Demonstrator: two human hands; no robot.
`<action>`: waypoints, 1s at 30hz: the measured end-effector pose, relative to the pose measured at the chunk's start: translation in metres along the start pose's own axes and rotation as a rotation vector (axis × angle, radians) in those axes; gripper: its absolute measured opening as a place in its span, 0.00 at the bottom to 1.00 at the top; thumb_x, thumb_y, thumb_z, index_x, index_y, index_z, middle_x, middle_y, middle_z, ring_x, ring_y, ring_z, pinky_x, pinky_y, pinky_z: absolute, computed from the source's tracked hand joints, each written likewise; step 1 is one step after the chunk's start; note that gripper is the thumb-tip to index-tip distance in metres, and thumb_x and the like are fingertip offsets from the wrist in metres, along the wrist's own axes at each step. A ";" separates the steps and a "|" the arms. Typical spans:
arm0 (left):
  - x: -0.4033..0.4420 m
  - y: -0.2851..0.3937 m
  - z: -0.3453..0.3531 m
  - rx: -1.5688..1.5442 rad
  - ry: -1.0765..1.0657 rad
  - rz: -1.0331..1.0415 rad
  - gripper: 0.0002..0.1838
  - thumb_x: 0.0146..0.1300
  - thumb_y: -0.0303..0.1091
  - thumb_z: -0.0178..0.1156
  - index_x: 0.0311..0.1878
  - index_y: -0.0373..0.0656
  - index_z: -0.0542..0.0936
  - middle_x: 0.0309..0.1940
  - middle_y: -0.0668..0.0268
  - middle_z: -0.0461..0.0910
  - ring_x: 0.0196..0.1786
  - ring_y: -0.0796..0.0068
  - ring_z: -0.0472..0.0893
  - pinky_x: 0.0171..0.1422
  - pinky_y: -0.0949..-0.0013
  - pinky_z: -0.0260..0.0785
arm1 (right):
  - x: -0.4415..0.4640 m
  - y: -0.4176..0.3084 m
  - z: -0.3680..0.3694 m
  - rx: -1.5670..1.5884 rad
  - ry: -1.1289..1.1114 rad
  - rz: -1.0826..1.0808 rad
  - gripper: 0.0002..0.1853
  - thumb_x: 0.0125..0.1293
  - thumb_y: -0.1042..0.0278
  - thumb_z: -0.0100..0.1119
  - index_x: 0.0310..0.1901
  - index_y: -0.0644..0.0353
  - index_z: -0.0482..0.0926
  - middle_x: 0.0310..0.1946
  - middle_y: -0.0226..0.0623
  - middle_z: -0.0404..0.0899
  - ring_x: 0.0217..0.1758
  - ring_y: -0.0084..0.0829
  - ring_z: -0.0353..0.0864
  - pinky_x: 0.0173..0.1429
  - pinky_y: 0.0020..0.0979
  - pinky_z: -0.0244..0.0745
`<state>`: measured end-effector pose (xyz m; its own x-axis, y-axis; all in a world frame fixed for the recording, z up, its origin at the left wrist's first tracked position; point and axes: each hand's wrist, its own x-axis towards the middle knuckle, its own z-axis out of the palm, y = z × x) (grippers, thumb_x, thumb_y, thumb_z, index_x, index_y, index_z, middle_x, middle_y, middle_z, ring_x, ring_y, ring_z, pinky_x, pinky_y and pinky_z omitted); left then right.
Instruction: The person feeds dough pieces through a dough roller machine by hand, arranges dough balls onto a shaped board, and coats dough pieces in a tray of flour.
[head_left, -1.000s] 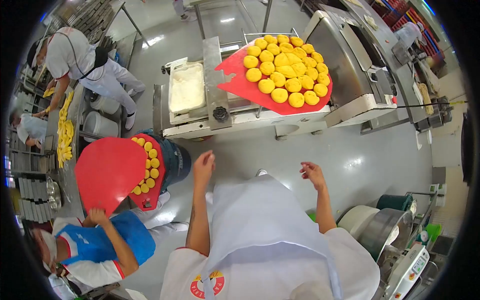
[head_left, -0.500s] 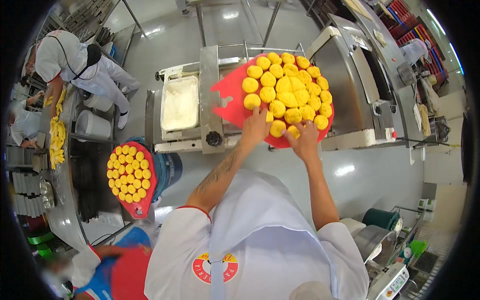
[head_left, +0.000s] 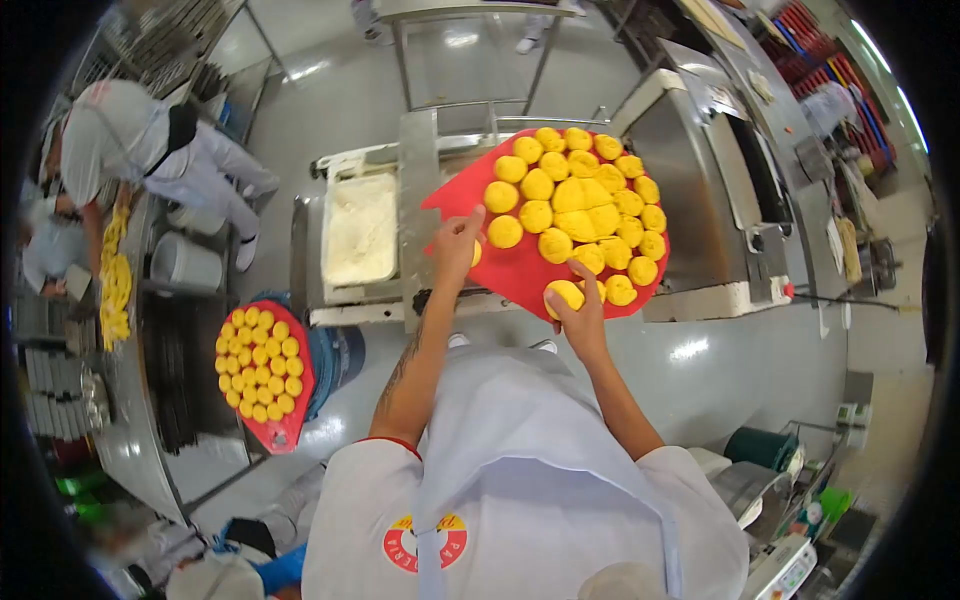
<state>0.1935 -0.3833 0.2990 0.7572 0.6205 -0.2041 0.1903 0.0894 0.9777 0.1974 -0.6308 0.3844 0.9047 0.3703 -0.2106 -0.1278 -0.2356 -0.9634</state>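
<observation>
Head view: left hand (head_left: 456,247) and right hand (head_left: 584,318) each pinch a plump, round, bright yellow dough ball (head_left: 568,290).

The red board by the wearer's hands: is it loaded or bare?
Loaded, though not edge to edge: yellow balls crowd the red board around a flatter yellow mass, while bare red shows near the left hand.

Hands off red board (head_left: 515,280) a second ago, at its near-edge balls half a second ago. Now left hand (head_left: 458,245) shifted left, ball (head_left: 477,255) partly hidden beside it; right hand (head_left: 582,312) now grips another ball (head_left: 566,294) at near edge. Bare red patch opened between them. Co-worker's red sheet, earlier over second board (head_left: 275,435), gone from view; co-worker (head_left: 285,572) now mostly cut off at bottom.
</observation>
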 end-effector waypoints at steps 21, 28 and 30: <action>-0.083 0.127 0.157 0.133 -0.122 0.341 0.21 0.62 0.28 0.68 0.58 0.37 0.79 0.49 0.62 0.83 0.51 0.71 0.82 0.57 0.68 0.74 | 0.211 -0.143 -0.382 -0.655 0.640 -0.412 0.27 0.73 0.46 0.54 0.64 0.57 0.76 0.65 0.54 0.72 0.69 0.51 0.71 0.73 0.41 0.63; -0.124 0.208 0.307 -0.248 -0.122 0.340 0.25 0.75 0.49 0.54 0.62 0.39 0.77 0.50 0.63 0.79 0.47 0.73 0.80 0.48 0.72 0.74 | 0.123 -0.100 -0.283 -0.241 -0.239 -0.640 0.28 0.67 0.68 0.64 0.68 0.59 0.71 0.54 0.36 0.82 0.55 0.28 0.82 0.60 0.33 0.76; -0.123 0.208 0.318 -0.530 -0.145 0.122 0.30 0.76 0.57 0.48 0.62 0.38 0.77 0.49 0.63 0.79 0.45 0.74 0.79 0.44 0.72 0.74 | 0.126 -0.141 -0.331 0.094 0.071 -0.571 0.27 0.65 0.62 0.69 0.65 0.58 0.76 0.53 0.42 0.83 0.54 0.25 0.80 0.59 0.31 0.76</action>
<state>0.3388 -0.6886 0.5118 0.8391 0.5409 -0.0567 -0.2152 0.4260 0.8788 0.4636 -0.8483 0.5490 0.8653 0.3536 0.3552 0.3558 0.0656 -0.9322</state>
